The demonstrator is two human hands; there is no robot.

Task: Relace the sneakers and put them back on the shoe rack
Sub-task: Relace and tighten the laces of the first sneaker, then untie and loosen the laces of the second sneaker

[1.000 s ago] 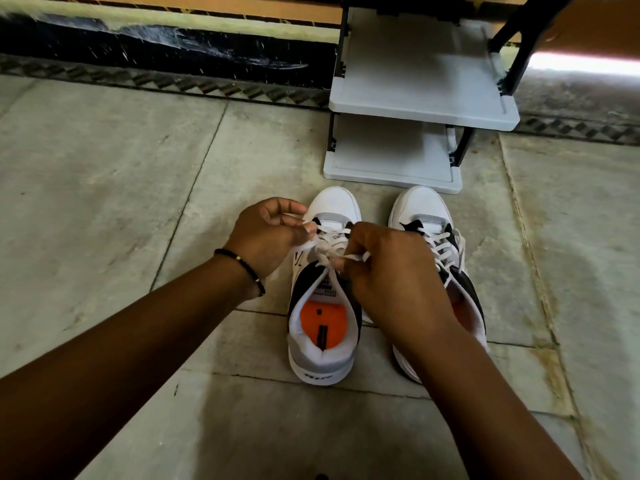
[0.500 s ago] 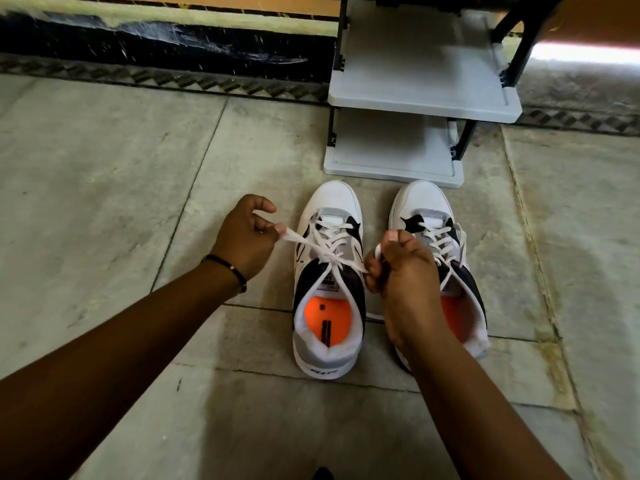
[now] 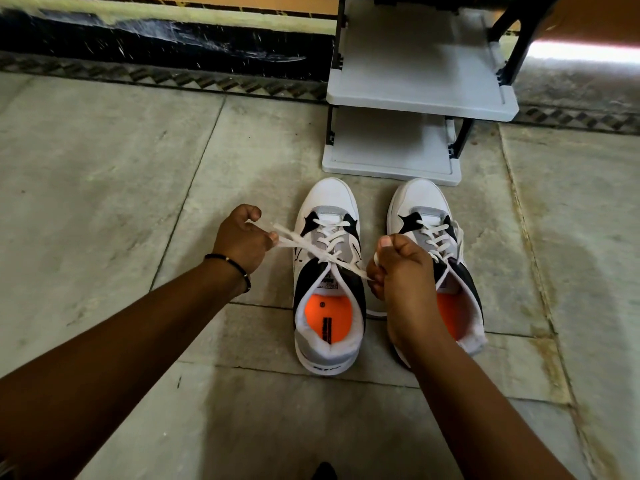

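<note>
Hands first: the left hand (image 3: 242, 242) pinches one end of the lace (image 3: 313, 249) between thumb and fingers, its grip closed on it, out to the left of the shoe. The right hand (image 3: 403, 268) is fisted on the other end, grip closed too, just right of the same shoe. Between them the lace runs taut, crossing at a knot over the tongue. That knot sits on the left sneaker (image 3: 329, 271); the right sneaker (image 3: 434, 244) stands just beside it, partly hidden by the right hand, its laces threaded. Two sneakers, then, both white, grey and black with orange insoles, toes pointing at the rack (image 3: 419, 102). Both stand on the stone floor (image 3: 104, 185), near the rack's lower shelf. The rack shows two grey shelves. One dark bracelet (image 3: 230, 266) circles the left wrist.
</note>
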